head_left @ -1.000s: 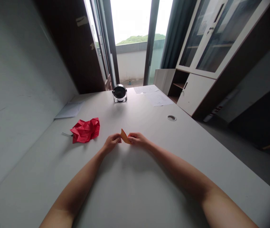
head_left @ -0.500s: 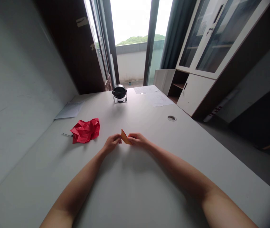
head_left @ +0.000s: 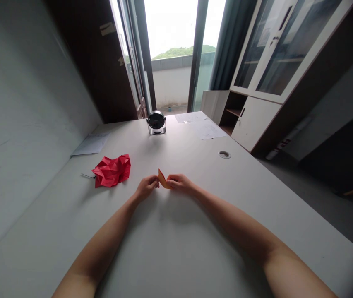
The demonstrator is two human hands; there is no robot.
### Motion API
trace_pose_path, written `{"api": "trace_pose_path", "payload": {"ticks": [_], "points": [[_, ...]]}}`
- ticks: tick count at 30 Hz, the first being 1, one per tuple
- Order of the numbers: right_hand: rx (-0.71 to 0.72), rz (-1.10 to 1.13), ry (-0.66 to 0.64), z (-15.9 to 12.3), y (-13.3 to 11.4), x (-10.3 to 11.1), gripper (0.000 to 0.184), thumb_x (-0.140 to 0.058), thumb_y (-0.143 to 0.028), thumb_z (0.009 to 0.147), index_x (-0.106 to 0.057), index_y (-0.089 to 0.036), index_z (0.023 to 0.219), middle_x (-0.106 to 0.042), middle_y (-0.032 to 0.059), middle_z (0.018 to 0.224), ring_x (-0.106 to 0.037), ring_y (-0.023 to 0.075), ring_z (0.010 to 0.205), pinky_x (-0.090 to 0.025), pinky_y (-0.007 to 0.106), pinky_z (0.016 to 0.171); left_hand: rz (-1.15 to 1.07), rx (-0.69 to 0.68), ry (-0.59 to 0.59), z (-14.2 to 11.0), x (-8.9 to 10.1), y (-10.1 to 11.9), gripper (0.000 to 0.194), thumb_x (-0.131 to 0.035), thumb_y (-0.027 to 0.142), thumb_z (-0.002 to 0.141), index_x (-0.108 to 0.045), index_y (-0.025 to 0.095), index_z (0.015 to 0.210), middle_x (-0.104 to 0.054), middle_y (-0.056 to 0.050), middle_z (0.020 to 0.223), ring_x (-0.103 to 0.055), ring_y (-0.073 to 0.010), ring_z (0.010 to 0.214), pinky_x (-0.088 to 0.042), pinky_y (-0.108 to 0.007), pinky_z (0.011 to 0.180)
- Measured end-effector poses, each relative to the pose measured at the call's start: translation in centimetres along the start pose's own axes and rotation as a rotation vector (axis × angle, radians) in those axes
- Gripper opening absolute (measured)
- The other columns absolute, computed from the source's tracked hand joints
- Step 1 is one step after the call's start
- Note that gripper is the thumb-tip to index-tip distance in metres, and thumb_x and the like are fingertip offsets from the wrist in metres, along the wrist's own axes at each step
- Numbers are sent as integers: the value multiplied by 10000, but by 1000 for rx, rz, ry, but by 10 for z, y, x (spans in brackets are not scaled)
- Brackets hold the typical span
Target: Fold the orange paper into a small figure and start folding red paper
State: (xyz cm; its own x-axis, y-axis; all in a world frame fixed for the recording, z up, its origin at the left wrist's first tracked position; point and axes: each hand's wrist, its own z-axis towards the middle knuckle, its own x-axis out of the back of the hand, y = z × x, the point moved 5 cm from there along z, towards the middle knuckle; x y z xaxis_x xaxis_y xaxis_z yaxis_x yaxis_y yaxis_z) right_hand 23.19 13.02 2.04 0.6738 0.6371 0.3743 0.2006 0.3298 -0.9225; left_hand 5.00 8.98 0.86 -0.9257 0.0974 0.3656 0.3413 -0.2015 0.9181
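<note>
Pinching what seems folded orange paper (head_left: 163, 180), left hand (head_left: 146, 187) and right hand (head_left: 180, 182) hover over white desk (head_left: 170, 240).

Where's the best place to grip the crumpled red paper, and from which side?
Probably from above, pinching a raised ridge near the middle of the red paper. It lies low and crumpled on the table, with creased peaks to pinch, and nothing crowds it.

The small folded paper (head_left: 163, 179) is orange. The crumpled paper (head_left: 112, 170) to its left is bright red, creased in triangles. The tabletop (head_left: 176, 240) is pale grey-white. The far fan (head_left: 156, 121) is black with a silver rim.
</note>
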Motion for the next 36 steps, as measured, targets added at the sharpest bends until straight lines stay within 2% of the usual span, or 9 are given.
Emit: {"api": "trace_pose_path", "payload": {"ticks": [16, 36], "points": [[36, -1, -9, -1, -1, 0, 423, -556, -560, 870, -622, -152, 778, -476, -23, 651, -414, 112, 627, -285, 236, 570, 55, -31, 8, -1, 0, 3, 191, -522, 284, 884, -687, 186, 883, -658, -3, 701, -594, -146, 670, -448, -253, 677], [35, -9, -12, -2, -3, 0, 457, -560, -595, 855, -623, -150, 777, -470, -27, 638, -404, 108, 616, -283, 237, 565, 125, -26, -8, -1, 0, 0, 199, -502, 295, 909, -665, 184, 882, -656, 5, 725, -592, -131, 686, -440, -226, 683]]}}
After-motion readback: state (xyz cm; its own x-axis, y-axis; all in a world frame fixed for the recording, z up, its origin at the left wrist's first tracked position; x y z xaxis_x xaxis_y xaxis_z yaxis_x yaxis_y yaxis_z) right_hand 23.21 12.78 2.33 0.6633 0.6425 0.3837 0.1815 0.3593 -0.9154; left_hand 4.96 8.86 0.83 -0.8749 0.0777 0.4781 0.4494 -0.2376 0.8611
